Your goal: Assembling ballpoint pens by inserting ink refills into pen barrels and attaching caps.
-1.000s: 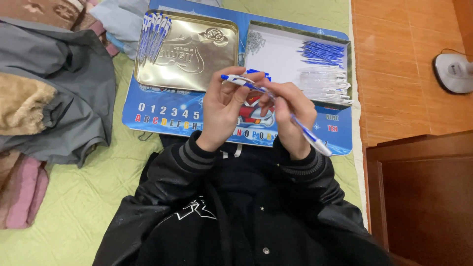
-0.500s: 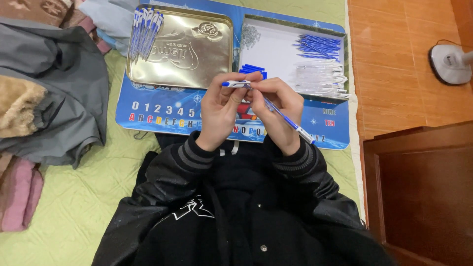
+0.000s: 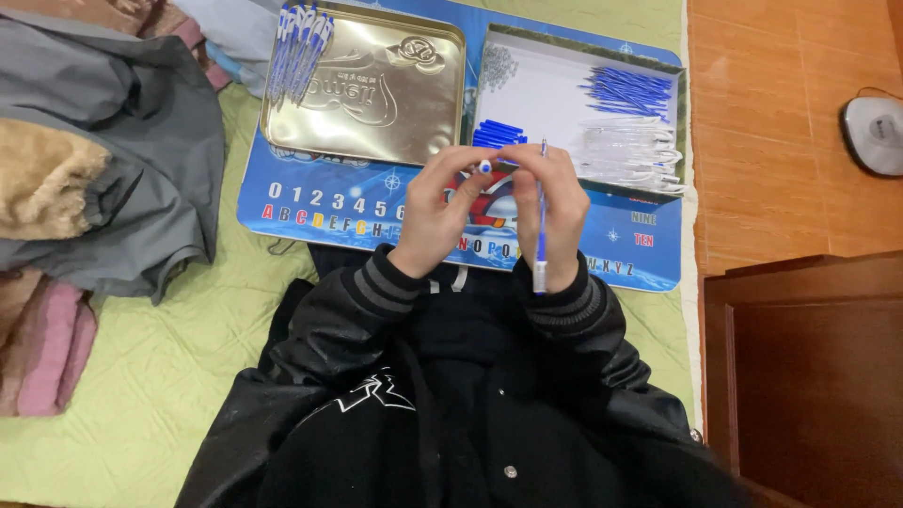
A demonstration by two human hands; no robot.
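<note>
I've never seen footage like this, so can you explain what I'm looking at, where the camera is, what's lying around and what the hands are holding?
There is no machine here. The camera sits on a person's head and looks down, so you see their own black jacket and two bare hands. The left hand pinches a small blue and white cap in its fingers. The right hand holds a blue pen upright.

In front of them lies a blue mat printed with letters and numbers, on a green quilt. On the mat are a gold tin lid with finished pens on its left edge, and a white tray of parts: blue refills, clear barrels, blue caps. Clothes are piled at the left. At the right are a wooden floor and dark furniture.
</note>
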